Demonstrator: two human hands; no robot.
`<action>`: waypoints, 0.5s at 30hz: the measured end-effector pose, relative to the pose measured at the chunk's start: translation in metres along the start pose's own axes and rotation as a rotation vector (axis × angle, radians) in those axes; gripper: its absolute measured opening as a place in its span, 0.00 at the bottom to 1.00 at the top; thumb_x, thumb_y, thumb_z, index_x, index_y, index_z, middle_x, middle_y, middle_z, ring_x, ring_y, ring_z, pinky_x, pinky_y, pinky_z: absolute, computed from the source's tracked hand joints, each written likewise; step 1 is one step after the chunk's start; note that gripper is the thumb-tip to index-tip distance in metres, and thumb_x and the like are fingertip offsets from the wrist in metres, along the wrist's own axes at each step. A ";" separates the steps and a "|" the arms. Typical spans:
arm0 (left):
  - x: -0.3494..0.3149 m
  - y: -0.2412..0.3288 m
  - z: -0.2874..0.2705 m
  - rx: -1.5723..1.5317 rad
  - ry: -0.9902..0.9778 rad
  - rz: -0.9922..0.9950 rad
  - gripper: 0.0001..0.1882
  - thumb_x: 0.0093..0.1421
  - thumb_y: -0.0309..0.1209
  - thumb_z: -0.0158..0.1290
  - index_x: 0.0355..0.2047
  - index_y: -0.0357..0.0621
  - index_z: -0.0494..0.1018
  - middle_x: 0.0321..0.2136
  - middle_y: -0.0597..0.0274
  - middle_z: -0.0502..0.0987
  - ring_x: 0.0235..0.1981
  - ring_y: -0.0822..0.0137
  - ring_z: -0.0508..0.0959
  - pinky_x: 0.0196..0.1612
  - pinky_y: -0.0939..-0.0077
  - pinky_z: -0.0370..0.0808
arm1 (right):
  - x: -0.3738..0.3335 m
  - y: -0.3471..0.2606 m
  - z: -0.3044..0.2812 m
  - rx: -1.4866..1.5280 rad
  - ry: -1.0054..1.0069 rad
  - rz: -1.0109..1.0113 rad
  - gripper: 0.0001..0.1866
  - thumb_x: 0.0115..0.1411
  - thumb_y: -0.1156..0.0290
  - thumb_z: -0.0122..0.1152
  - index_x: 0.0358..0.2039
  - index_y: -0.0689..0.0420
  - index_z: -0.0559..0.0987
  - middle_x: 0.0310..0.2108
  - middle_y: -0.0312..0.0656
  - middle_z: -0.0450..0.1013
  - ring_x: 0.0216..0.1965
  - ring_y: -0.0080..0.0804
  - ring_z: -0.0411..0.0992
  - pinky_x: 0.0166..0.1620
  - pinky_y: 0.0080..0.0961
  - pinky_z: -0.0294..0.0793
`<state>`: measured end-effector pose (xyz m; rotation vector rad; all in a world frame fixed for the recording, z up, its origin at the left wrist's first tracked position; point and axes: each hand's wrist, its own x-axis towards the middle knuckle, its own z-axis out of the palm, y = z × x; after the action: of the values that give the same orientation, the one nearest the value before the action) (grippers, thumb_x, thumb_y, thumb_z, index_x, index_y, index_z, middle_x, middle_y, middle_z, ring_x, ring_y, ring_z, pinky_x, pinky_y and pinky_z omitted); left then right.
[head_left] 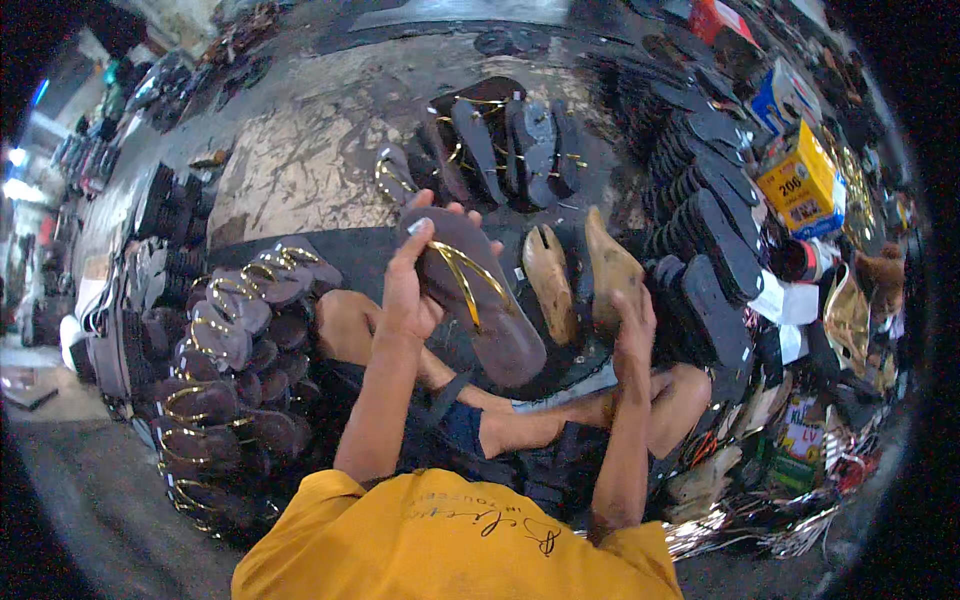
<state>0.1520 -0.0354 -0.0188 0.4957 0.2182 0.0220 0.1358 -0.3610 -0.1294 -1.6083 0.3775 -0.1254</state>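
Observation:
My left hand [404, 290] grips a dark brown thong sandal [505, 345] with a shiny gold Y-shaped strap, its fingers behind the sole and the thumb on top near the toe end. The sandal is tilted, its heel toward my crossed legs. To the right, my right hand [634, 322] is closed around the lower end of a tan wooden shoe last [606, 255], whose pointed end faces away from me. Between the sandal and that last lies a second wooden last [548, 275] with a slot in its far end.
Several finished sandals [478, 150] lie ahead of me. At my left are rows of gold-strapped sandals [222, 325]; at my right stand stacks of dark soles [710, 225]. Farther right are a yellow box [803, 180], a green packet [798, 440] and loose shiny strips [790, 530].

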 end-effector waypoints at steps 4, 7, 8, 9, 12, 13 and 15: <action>0.002 0.039 -0.020 0.036 0.118 0.258 0.22 0.72 0.27 0.52 0.64 0.56 0.67 0.58 0.52 0.76 0.63 0.47 0.77 0.64 0.23 0.75 | -0.119 -0.099 -0.002 0.416 -0.032 0.271 0.36 0.62 0.63 0.71 0.66 0.67 0.73 0.60 0.53 0.76 0.57 0.42 0.79 0.57 0.38 0.82; -0.001 0.047 -0.014 0.050 0.122 0.416 0.23 0.71 0.24 0.51 0.64 0.55 0.67 0.59 0.52 0.75 0.65 0.47 0.75 0.65 0.25 0.74 | -0.155 -0.118 0.003 0.390 -0.202 0.399 0.37 0.59 0.59 0.74 0.64 0.67 0.76 0.56 0.51 0.79 0.53 0.40 0.81 0.56 0.35 0.84; -0.006 0.042 -0.004 0.088 0.101 0.503 0.23 0.71 0.24 0.51 0.64 0.54 0.66 0.59 0.52 0.76 0.65 0.47 0.75 0.65 0.25 0.74 | -0.160 -0.120 0.003 0.395 -0.294 0.450 0.37 0.58 0.59 0.74 0.63 0.67 0.76 0.54 0.50 0.81 0.51 0.40 0.82 0.54 0.34 0.84; -0.012 0.041 0.007 0.086 0.052 0.497 0.23 0.70 0.23 0.51 0.64 0.54 0.66 0.61 0.50 0.75 0.65 0.47 0.75 0.64 0.27 0.76 | -0.161 -0.119 0.007 0.388 -0.324 0.455 0.34 0.58 0.62 0.76 0.60 0.68 0.78 0.52 0.48 0.82 0.50 0.39 0.83 0.57 0.35 0.83; -0.031 0.029 0.022 0.323 -0.067 0.361 0.23 0.70 0.24 0.51 0.64 0.54 0.66 0.62 0.47 0.74 0.66 0.47 0.74 0.63 0.27 0.77 | -0.170 -0.125 0.030 0.108 -0.276 0.134 0.32 0.59 0.66 0.76 0.60 0.68 0.78 0.54 0.47 0.82 0.54 0.37 0.81 0.59 0.35 0.81; -0.031 0.024 0.022 0.410 -0.100 0.333 0.23 0.71 0.26 0.51 0.65 0.54 0.65 0.63 0.45 0.74 0.66 0.45 0.74 0.63 0.29 0.78 | -0.168 -0.129 0.033 0.016 -0.325 -0.049 0.33 0.57 0.69 0.76 0.61 0.67 0.78 0.56 0.49 0.80 0.56 0.41 0.80 0.61 0.36 0.80; -0.035 0.015 0.021 0.174 -0.124 0.135 0.22 0.72 0.28 0.50 0.65 0.54 0.64 0.62 0.45 0.74 0.66 0.44 0.74 0.63 0.30 0.78 | -0.161 -0.143 0.038 -0.165 -0.416 -0.417 0.35 0.54 0.75 0.76 0.64 0.65 0.77 0.61 0.54 0.77 0.59 0.48 0.79 0.63 0.38 0.77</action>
<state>0.1224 -0.0343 0.0133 0.6822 0.0646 0.1042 0.0202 -0.2698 0.0322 -1.8077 -0.2789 -0.0735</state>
